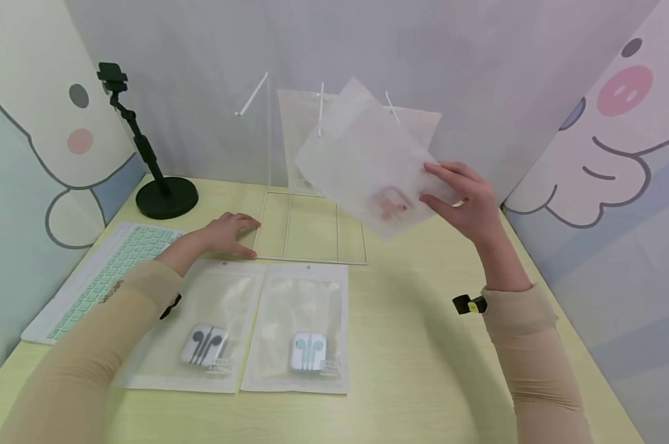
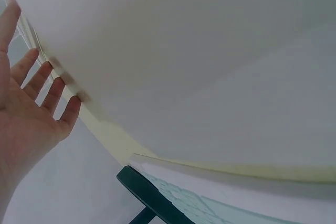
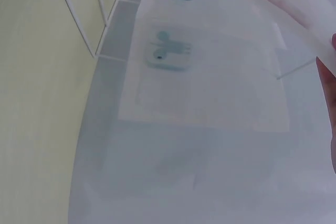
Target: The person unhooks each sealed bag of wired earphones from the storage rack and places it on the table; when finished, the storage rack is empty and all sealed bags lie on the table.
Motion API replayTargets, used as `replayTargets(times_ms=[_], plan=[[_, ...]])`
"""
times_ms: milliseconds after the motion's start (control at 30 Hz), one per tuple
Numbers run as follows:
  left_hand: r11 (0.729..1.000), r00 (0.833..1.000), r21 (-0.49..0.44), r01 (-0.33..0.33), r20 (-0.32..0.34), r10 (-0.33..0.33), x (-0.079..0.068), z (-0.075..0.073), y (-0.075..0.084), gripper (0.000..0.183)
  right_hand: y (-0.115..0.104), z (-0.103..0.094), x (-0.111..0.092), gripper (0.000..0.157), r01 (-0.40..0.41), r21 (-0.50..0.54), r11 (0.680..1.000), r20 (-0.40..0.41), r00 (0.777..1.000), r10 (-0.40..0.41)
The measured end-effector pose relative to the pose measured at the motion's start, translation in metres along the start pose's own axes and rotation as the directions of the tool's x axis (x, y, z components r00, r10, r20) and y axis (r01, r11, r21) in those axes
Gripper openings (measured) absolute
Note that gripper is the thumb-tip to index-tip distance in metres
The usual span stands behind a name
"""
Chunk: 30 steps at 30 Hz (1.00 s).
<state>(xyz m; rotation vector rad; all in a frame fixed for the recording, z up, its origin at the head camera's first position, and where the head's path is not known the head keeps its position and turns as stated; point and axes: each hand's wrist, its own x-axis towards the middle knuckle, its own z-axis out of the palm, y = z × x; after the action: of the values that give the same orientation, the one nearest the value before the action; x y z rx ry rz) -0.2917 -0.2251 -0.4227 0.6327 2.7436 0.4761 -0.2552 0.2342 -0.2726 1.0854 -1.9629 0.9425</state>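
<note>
Room on my right, crowding ahead and on my left.
The bare tabletop (image 1: 392, 364) right of the two flat pouches (image 1: 287, 308) lets my right hand (image 1: 470, 200) pass low, as far as the right wall (image 1: 595, 271). Ahead, the white wire rack (image 1: 312, 259) stands in the way; hanging pouches (image 1: 301, 148) fill its middle and right prongs, partly behind the pouch I hold (image 1: 356, 154), while the left prong (image 1: 253, 94) is bare and reachable. My left hand (image 1: 223, 237), at the base's left side, has the keyboard (image 1: 112, 277) beside it, the flat pouches nearer me, and the black stand (image 1: 166, 198) beyond.
</note>
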Motion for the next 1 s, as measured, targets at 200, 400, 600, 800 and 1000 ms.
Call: replayTargets(times_ms=[200,400,600,800,1000], plan=[[1.000,1.000,-0.006,-0.002,0.003,0.002,0.000,-0.001,0.001,0.085,-0.003,-0.005,0.001,0.059,0.006,0.031,1.000,0.014,1.000,-0.007],[1.000,1.000,-0.003,-0.003,0.004,0.003,0.000,-0.001,0.001,0.086,-0.003,-0.008,-0.002,0.057,-0.017,0.093,0.995,0.023,1.000,0.015],[1.000,1.000,-0.005,-0.004,0.001,0.004,0.000,0.000,0.000,0.085,-0.007,-0.008,-0.003,0.051,-0.016,0.144,0.989,0.019,1.000,0.013],[1.000,1.000,0.001,0.000,0.008,0.000,-0.001,-0.001,0.001,0.085,-0.011,-0.011,-0.005,0.041,-0.017,0.194,0.981,-0.002,1.000,0.017],[1.000,1.000,0.013,0.003,0.008,-0.003,-0.001,-0.001,0.002,0.085,-0.013,-0.014,-0.006,0.042,0.001,0.241,0.971,-0.035,0.999,0.008]])
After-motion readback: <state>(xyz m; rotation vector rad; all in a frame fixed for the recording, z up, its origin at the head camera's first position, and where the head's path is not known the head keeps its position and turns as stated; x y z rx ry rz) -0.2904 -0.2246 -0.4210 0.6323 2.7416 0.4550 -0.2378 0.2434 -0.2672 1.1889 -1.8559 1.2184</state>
